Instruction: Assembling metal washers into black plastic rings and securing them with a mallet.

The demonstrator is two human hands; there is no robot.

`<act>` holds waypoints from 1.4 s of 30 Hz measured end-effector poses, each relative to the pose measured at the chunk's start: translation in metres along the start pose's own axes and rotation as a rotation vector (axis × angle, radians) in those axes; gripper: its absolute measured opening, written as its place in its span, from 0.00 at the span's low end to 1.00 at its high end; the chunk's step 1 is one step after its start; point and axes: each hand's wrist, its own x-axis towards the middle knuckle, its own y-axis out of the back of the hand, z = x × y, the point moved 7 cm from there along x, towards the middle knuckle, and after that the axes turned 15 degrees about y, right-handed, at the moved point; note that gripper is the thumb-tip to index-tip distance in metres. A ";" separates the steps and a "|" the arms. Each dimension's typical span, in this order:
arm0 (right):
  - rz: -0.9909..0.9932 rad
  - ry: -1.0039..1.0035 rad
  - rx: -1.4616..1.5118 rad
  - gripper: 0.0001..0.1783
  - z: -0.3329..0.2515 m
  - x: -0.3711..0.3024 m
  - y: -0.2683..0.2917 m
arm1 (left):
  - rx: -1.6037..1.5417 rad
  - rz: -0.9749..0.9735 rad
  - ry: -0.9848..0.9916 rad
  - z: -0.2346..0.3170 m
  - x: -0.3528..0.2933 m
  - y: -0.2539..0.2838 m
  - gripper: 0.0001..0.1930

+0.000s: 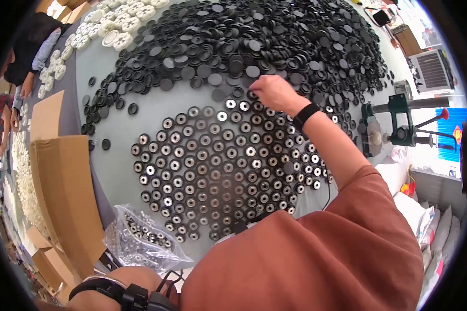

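While the right hand (276,93) is pinched nearly closed, any hold unclear, the seemingly light, stiff black cap (237,92) just left is best held by its rim.

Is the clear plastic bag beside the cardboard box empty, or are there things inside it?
Not empty: small metal parts show inside the clear plastic bag. How full it is, I cannot tell.

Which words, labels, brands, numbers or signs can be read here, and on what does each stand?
None is readable.
Blue ribbed panel at right: red emblem, too small to read.
White plastic sacks, lower right: any print is too blurred to read.
Round black caps with silver metal centres: no lettering can be made out.
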 end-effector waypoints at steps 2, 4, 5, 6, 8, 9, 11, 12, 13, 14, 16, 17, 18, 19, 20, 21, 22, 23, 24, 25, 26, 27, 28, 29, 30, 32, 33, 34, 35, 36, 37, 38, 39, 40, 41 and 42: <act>0.033 0.052 -0.047 0.13 -0.006 -0.010 0.007 | -0.033 -0.020 0.007 0.002 -0.013 0.008 0.29; 0.078 0.052 -0.021 0.14 0.000 -0.018 0.021 | -0.063 -0.039 0.015 0.002 -0.006 0.013 0.29; 0.146 0.044 0.013 0.15 0.005 -0.024 0.037 | -0.077 -0.051 0.019 -0.001 -0.003 0.011 0.29; 0.250 -0.104 -0.028 0.14 0.016 -0.036 0.055 | -0.088 -0.056 0.023 -0.003 0.003 0.006 0.29; 0.257 -0.240 -0.020 0.13 0.033 -0.060 0.078 | -0.113 -0.073 0.032 -0.007 0.013 -0.002 0.29; 0.216 -0.294 -0.028 0.13 0.040 -0.070 0.081 | -0.127 -0.083 0.037 -0.008 0.017 -0.004 0.29; 0.080 -0.367 -0.040 0.13 0.040 -0.088 0.066 | -0.149 -0.100 0.050 -0.010 0.023 -0.010 0.29; 0.082 -0.384 0.018 0.13 0.038 -0.090 0.054 | 0.016 -0.320 0.079 -0.014 0.029 -0.038 0.32; 0.086 -0.410 0.073 0.13 0.038 -0.094 0.041 | 0.013 -0.328 0.081 -0.019 0.028 -0.041 0.32; 0.174 -0.309 -0.020 0.17 0.031 -0.093 0.037 | -0.003 -0.312 0.144 -0.032 0.025 -0.041 0.32; 0.215 -0.278 -0.067 0.18 0.026 -0.081 0.031 | -0.039 -0.244 0.189 -0.048 0.016 -0.043 0.33; 0.223 -0.278 -0.039 0.18 0.025 -0.076 0.030 | -0.037 -0.244 0.195 -0.052 0.013 -0.044 0.33; 0.223 -0.279 -0.034 0.18 0.029 -0.072 0.027 | -0.042 -0.249 0.215 -0.056 0.010 -0.045 0.33; 0.265 -0.235 -0.051 0.18 0.032 -0.066 0.024 | -0.048 -0.253 0.236 -0.060 0.008 -0.047 0.33; 0.308 -0.181 -0.061 0.17 0.031 -0.057 0.024 | -0.106 -0.074 0.206 -0.062 0.006 -0.050 0.30; 0.329 -0.179 -0.062 0.17 0.034 -0.051 0.023 | -0.096 -0.063 0.212 -0.062 0.002 -0.057 0.30; 0.334 -0.179 -0.058 0.16 0.042 -0.046 0.020 | -0.023 -0.006 0.238 -0.067 0.000 -0.058 0.27; 0.339 -0.182 -0.052 0.16 0.048 -0.043 0.020 | 0.051 0.049 0.269 -0.068 -0.003 -0.060 0.24; 0.268 -0.173 -0.097 0.15 0.046 -0.038 0.028 | 0.088 0.090 0.278 -0.068 -0.008 -0.062 0.24; 0.195 -0.164 -0.134 0.15 0.036 -0.037 0.039 | 0.091 0.106 0.309 -0.069 -0.014 -0.060 0.24; 0.218 -0.147 -0.121 0.14 0.026 -0.041 0.050 | 0.077 0.093 0.284 -0.066 -0.020 -0.060 0.24; 0.248 -0.129 -0.116 0.14 0.020 -0.045 0.063 | 0.063 0.075 0.248 -0.063 -0.024 -0.058 0.24; 0.285 -0.120 -0.070 0.14 0.013 -0.051 0.073 | 0.063 0.076 0.245 -0.061 -0.028 -0.053 0.24; 0.322 -0.114 -0.031 0.13 0.001 -0.063 0.086 | 0.063 0.083 0.256 -0.061 -0.033 -0.051 0.24; 0.297 -0.112 -0.010 0.13 -0.013 -0.073 0.101 | 0.106 0.110 0.275 -0.058 -0.041 -0.050 0.25; 0.229 -0.156 0.126 0.11 -0.035 -0.091 0.107 | 0.168 0.152 0.337 -0.062 -0.051 -0.046 0.24; 0.259 0.012 0.166 0.11 -0.043 -0.102 0.100 | 0.171 0.151 0.328 -0.064 -0.061 -0.047 0.24; 0.123 0.000 0.163 0.11 -0.054 -0.118 0.085 | 0.276 0.231 0.423 -0.085 -0.072 -0.034 0.18; -0.076 -0.113 0.184 0.13 -0.066 -0.134 0.068 | 0.383 0.308 0.514 -0.107 -0.082 -0.024 0.11; -0.114 -0.021 0.139 0.15 -0.074 -0.149 0.043 | 0.391 0.371 0.713 -0.133 -0.095 -0.021 0.09; -0.165 -0.011 0.090 0.17 -0.082 -0.166 0.027 | 0.397 0.432 0.912 -0.162 -0.108 -0.018 0.08; -0.163 -0.007 0.081 0.20 -0.090 -0.175 0.012 | 0.685 0.323 0.849 -0.184 -0.115 -0.015 0.13; -0.159 -0.029 0.119 0.22 -0.095 -0.180 0.001 | 0.965 0.207 0.774 -0.205 -0.127 -0.014 0.18; -0.133 -0.029 0.086 0.21 -0.099 -0.184 -0.007 | 0.965 0.204 0.769 -0.220 -0.142 -0.010 0.18; -0.109 -0.026 0.048 0.20 -0.099 -0.184 -0.014 | 1.147 0.106 0.760 -0.235 -0.152 -0.011 0.22; -0.105 -0.027 0.037 0.20 -0.099 -0.184 -0.017 | 1.327 0.003 0.742 -0.246 -0.157 -0.016 0.25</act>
